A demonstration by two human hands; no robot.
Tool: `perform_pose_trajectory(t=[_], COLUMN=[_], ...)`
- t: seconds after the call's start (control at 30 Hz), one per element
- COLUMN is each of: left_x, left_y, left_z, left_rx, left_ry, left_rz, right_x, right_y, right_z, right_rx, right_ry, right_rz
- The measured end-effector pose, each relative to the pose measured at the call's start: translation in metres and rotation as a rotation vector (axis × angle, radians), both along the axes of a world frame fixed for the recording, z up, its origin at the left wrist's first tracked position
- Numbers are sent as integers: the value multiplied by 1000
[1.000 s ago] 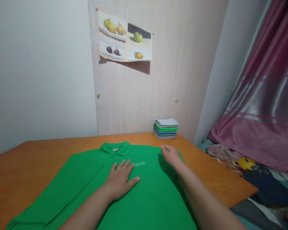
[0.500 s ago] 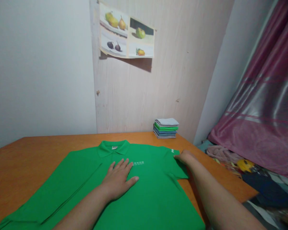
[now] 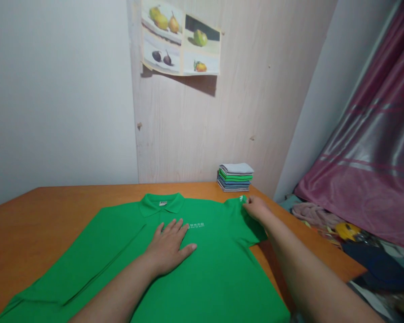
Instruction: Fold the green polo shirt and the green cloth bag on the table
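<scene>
Now your right hand (image 3: 256, 209), pinching the sleeve (image 3: 237, 217), has pulled it out flat while your left hand (image 3: 170, 246) stays spread on the green shirt (image 3: 205, 273).

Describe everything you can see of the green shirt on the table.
The green shirt is a short-sleeved polo of knit-looking cloth, with a folded collar and small white print on the chest. It lies front up, spread flat on the orange table. The left hand presses flat on its chest; the right hand touches one sleeve end.
</scene>
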State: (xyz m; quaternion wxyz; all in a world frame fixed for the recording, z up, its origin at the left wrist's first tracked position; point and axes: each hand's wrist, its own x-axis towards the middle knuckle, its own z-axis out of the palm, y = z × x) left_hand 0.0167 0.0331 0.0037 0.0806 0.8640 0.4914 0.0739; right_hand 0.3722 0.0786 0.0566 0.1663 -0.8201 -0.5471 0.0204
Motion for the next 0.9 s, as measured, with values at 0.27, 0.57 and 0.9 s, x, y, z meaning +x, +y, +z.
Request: perform_pose_trajectory(t=[0.27,0.57,0.9], left_x=[1,2,3], left_y=[-2,-3,-3], left_z=[3,4,1], left_rx=[-7,-4,11], left_ry=[-18,-10,-46], left_rz=[7,2,-8], right_x=[-66,-144,-122], right_y=[-10,-31,-24], right_z=[49,50,41], right_rx=[84,89,56], right_ry=[-119,-151,303], right_rz=[196,416,526])
